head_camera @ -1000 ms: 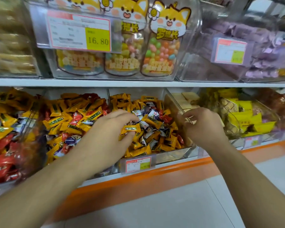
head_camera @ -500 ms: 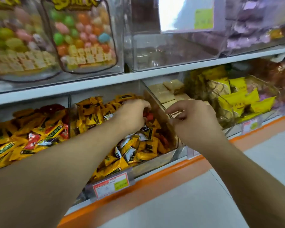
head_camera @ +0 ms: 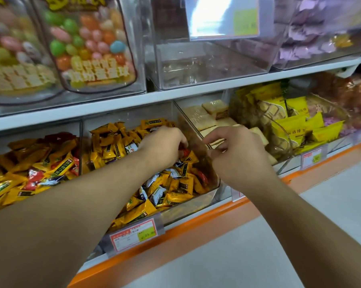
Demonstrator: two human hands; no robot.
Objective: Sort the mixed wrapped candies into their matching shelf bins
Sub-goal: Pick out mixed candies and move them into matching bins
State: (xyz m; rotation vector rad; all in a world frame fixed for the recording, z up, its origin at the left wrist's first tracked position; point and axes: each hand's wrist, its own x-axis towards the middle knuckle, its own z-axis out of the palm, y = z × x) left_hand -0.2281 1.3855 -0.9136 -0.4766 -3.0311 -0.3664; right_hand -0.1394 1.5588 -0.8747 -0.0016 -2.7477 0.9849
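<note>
The middle clear bin [head_camera: 204, 196] holds mostly yellow wrapped candies [head_camera: 175, 183] mixed with some white and red ones. My left hand [head_camera: 163, 146] reaches into its right rear part, fingers curled down around a red wrapped candy [head_camera: 183, 152] that shows only partly at the fingertips. My right hand [head_camera: 235, 156] sits at the clear wall [head_camera: 193, 129] between this bin and the cracker bin, index finger and thumb pinching the wall's top rim. The left bin [head_camera: 29, 163] holds yellow and red candies.
Pale square crackers [head_camera: 204, 117] fill the bin right of the wall, and yellow packets [head_camera: 296, 125] lie further right. The upper shelf carries jars of coloured candy balls [head_camera: 88, 48], a clear bin [head_camera: 206, 63] and purple sweets [head_camera: 312, 38]. An orange shelf edge [head_camera: 196, 223] runs below.
My left hand let go of the yellow candy it pinched and moved right and deeper into the middle bin, onto a red candy. My right hand stayed at the wall. The view swung right.
</note>
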